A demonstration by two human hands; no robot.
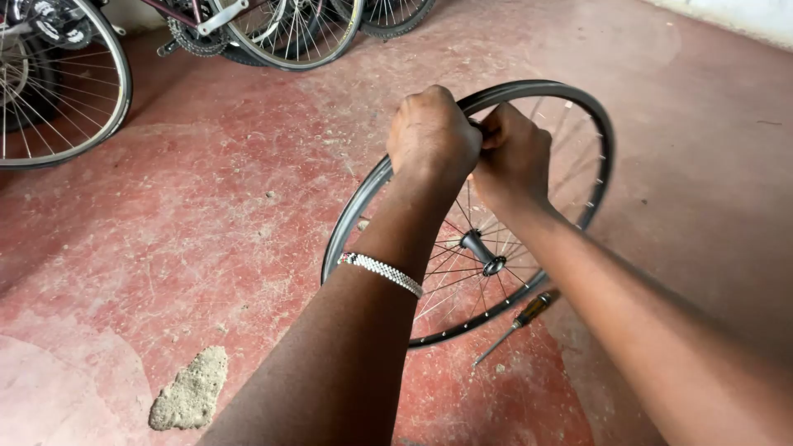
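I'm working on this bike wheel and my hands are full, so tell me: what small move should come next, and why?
Probably shift both hands a little further along the rim. The left hand and right hand are clenched side by side on its top edge, so only that short stretch is being worked. The screwdriver lies on the floor, untouched.

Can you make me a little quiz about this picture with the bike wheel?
1. True or false: both hands grip the top of the wheel's rim.
2. Which tool lies on the floor beside the wheel? A) hammer B) screwdriver C) pump
3. What is worn on the left wrist?

Key
1. True: the left hand and the right hand are closed side by side on the rim of the wheel, which stands upright.
2. B: a screwdriver lies on the red floor just below the rim.
3. A beaded bracelet.
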